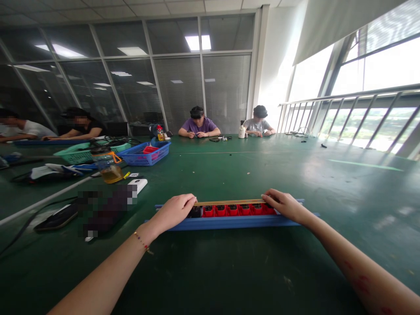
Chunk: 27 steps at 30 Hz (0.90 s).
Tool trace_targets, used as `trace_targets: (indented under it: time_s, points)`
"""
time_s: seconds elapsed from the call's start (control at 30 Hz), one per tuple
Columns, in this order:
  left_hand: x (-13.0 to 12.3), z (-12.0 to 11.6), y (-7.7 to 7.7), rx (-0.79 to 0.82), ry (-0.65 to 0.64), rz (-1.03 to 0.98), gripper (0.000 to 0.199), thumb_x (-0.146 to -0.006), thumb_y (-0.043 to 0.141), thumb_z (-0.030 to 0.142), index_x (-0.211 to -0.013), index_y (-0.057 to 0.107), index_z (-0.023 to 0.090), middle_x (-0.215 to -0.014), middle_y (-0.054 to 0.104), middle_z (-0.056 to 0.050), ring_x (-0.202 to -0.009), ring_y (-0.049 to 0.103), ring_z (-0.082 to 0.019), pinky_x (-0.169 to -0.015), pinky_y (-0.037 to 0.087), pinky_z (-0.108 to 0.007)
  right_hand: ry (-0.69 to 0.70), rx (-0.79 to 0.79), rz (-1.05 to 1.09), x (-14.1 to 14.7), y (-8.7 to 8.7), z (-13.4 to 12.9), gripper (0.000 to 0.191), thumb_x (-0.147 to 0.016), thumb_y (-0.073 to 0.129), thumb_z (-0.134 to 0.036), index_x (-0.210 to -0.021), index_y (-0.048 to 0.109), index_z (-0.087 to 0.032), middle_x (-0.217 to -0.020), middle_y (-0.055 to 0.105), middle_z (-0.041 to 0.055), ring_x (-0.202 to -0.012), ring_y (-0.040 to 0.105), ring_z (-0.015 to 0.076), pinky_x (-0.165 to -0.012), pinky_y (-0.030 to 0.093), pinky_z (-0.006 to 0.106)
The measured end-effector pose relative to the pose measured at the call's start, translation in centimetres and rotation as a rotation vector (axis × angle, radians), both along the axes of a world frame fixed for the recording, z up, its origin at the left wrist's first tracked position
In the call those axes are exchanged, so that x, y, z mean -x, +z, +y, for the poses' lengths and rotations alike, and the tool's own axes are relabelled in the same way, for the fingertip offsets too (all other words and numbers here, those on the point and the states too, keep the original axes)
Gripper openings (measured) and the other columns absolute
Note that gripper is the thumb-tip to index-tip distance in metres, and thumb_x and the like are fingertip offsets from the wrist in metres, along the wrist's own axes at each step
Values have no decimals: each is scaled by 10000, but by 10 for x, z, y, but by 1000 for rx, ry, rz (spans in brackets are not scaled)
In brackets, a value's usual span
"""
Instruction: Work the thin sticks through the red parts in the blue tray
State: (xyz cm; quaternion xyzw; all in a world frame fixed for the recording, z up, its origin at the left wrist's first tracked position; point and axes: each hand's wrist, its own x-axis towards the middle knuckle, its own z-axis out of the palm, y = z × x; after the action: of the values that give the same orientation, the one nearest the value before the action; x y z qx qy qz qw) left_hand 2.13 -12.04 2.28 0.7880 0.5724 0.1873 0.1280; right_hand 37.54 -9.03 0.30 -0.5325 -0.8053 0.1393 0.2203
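A long blue trough [236,223] lies crosswise on the table in front of me. Inside it sits a row of several small red blocks [232,211] with black tops, with a black piece [196,212] at the left end. Thin tan strips [229,202] run lengthwise along the row's far side. My left hand [175,212] is closed at the strips' left end, with thumb and fingers together. At their right end my right hand [285,206] pinches, its thumb over the last red block. Both palms hide the trough's ends in part.
Left of the trough lie a white-ended dark object [139,188], partly pixelated, and a black phone-like object [57,218]. Beyond stand a jar of amber liquid [111,174], a blue basket [147,156] and a green basket [70,154]. Several people sit around the green table [262,166].
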Motion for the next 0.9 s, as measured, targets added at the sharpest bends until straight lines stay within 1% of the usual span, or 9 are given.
trace_targets:
  time_s: [0.1,0.2,0.33,0.43,0.5,0.57,0.67,0.73,0.9]
  points:
    - [2,-1,0,-3,-26,28,396,-853,253,442,-894,592,241,-870,632,-14,-806,558,-176,-692,381,-243,20,-24,-39,0,0,0,379,-843,286,-519,-777,526,-234,-640,583,-3,-594,537,155,-577,374,250]
    - [6,-2,5,-43,-14,23,380,-838,287,474,-945,574,250,-913,623,-9,-819,557,-174,-695,381,-239,14,-33,-55,0,1,-1,382,-842,291,-520,-798,542,-236,-646,597,-2,-596,548,161,-575,374,249]
    - [16,-2,13,-36,6,54,416,-803,329,525,-835,613,222,-820,633,-19,-747,565,-176,-653,384,-238,4,-38,-49,-2,4,-3,384,-832,316,-527,-855,569,-240,-674,621,-1,-598,549,162,-570,378,251]
    - [22,1,16,12,-23,64,416,-790,350,526,-768,627,216,-752,634,-15,-701,566,-168,-623,385,-232,14,-26,-36,-3,5,-3,393,-830,319,-531,-850,578,-236,-670,621,-1,-589,542,157,-565,380,252]
    - [24,3,18,26,-46,48,398,-781,373,521,-770,631,218,-754,634,-11,-697,565,-161,-625,391,-229,19,-18,-21,-3,5,-3,397,-828,322,-533,-836,581,-231,-668,617,-2,-586,537,154,-559,378,249]
    - [25,5,19,8,-65,36,379,-767,403,517,-778,638,219,-791,632,-11,-718,565,-158,-649,400,-229,25,-11,-9,-3,6,-3,399,-827,325,-533,-809,579,-226,-660,609,-5,-583,530,149,-546,372,243]
    - [26,6,23,-84,-100,65,341,-761,438,495,-746,646,226,-843,624,-5,-771,558,-156,-698,402,-233,36,4,0,-3,6,-2,420,-822,326,-543,-730,568,-213,-618,576,-12,-564,509,140,-526,362,237]
    - [26,5,25,-172,-118,109,314,-773,442,469,-743,646,233,-840,624,0,-791,551,-156,-717,400,-238,32,28,28,-3,7,-2,442,-823,313,-551,-722,572,-207,-607,567,-12,-560,502,137,-527,366,236]
    - [26,6,36,-443,-162,184,304,-832,383,404,-839,630,228,-849,628,-14,-815,541,-154,-748,402,-254,-22,98,135,-7,6,2,488,-818,285,-576,-866,596,-204,-621,591,-2,-575,521,149,-544,390,244]
